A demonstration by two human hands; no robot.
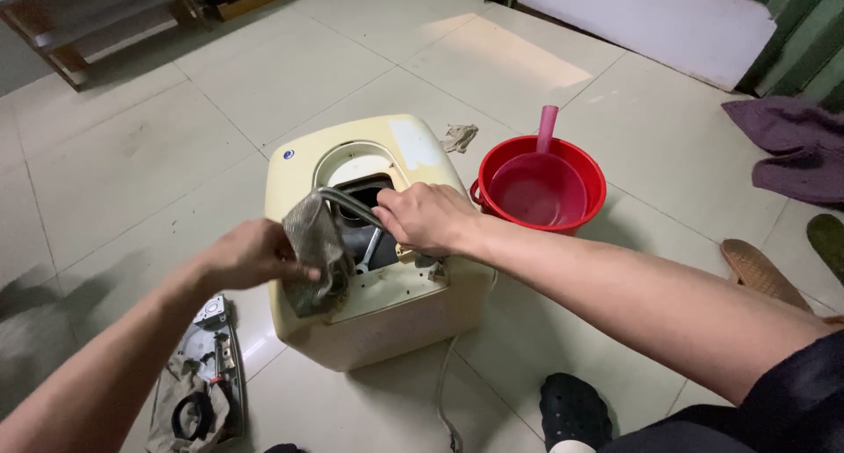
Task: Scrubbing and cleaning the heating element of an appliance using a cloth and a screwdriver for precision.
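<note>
A cream-coloured appliance housing (413,154) lies on the tiled floor with an opening in its upper face showing dark inner parts. My left hand (251,255) grips a dirty grey rag (316,251) and presses it against a grey curved tube (347,202) at the opening. My right hand (426,217) holds that tube just to the right of the rag. A grey cable (444,387) trails from the housing toward me.
A red bucket (580,164) with a pink-handled red scoop (547,129) stands right of the housing. A removed grey cover with parts (198,383) lies at lower left. A crumpled rag (459,137), sandals (760,273), a black shoe (573,409) and purple cloth (791,145) lie around.
</note>
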